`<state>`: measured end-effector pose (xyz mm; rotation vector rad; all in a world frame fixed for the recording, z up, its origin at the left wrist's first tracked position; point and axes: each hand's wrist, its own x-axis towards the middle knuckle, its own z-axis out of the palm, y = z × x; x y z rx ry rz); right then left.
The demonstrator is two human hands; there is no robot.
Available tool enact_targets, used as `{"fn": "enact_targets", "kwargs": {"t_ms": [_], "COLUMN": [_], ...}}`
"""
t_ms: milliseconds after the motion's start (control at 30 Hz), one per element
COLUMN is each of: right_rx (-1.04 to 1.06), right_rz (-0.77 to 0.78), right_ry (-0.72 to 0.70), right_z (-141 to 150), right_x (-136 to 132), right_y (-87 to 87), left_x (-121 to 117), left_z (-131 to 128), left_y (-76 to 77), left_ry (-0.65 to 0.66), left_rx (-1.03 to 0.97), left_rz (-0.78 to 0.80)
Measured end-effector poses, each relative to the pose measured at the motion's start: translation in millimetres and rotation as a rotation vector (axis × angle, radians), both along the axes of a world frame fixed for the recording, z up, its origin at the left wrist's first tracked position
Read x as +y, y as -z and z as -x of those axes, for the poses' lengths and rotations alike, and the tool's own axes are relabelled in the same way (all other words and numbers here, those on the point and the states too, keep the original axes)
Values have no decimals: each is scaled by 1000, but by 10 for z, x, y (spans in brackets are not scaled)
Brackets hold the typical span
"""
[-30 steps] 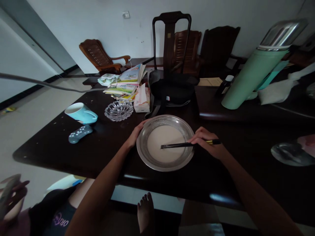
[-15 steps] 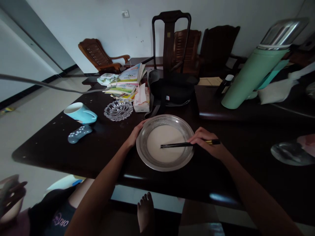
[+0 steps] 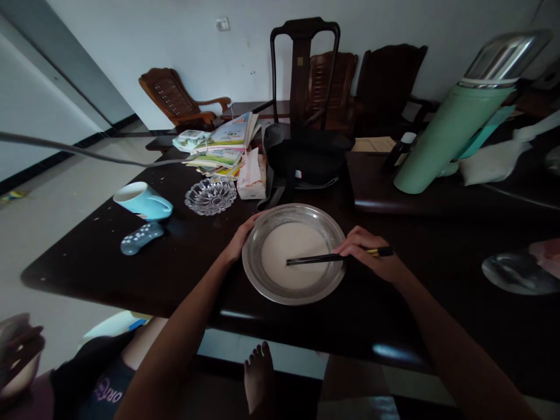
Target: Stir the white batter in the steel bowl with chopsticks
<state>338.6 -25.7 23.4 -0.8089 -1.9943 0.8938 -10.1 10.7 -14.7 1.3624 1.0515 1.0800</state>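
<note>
A round metal bowl [image 3: 294, 296] stands on the dark table, with a milky white liquid [image 3: 293, 245] in it. My left hand [image 3: 242, 238] grips the bowl's left rim, its fingertips partly hidden behind the edge. In my right hand [image 3: 365, 252] is a pair of black chopsticks [image 3: 312, 258] with gold bands near the back end. They slant in over the bowl's right rim, and their tips dip into the middle of the liquid.
Left of the bowl are a glass dish [image 3: 210, 196], a light blue mug [image 3: 143, 201] and a game controller [image 3: 142, 237]. Behind it lie a tissue pack [image 3: 252, 175], books [image 3: 231, 137] and a black bag [image 3: 310, 157]. A green thermos [image 3: 455, 137] stands right. Another person's hand [image 3: 21, 350] shows lower left.
The chopsticks' tips have shifted very slightly to the right in the liquid. My left hand and the bowl stay in place.
</note>
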Motion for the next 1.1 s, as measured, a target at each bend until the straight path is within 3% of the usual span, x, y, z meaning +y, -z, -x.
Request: {"fn": "enact_targets", "kwargs": {"t_ms": [133, 267, 400, 567, 667, 800, 933, 1100], "right_rx": [-19, 44, 49, -36, -29, 73, 84, -17], "right_rz": [-68, 7, 31, -50, -78, 4, 18, -79], "right_ry": [51, 186, 99, 7, 94, 211, 118, 35], "right_z": [26, -199, -201, 49, 18, -179, -161, 40], "right_x": [24, 51, 20, -1, 28, 49, 14, 3], "right_y": [37, -68, -111, 17, 43, -28, -53, 30], "left_x": [-3, 2, 8, 4, 0, -1, -1, -4], "left_z": [-7, -11, -4, -4, -10, -14, -10, -13], "left_y": [-6, 4, 19, 16, 5, -5, -2, -2], "left_ry": [-5, -1, 8, 9, 0, 1, 0, 4], "left_rx": [3, 9, 3, -9, 2, -1, -5, -26], "left_rz": [-3, -1, -3, 4, 0, -1, 1, -3]}}
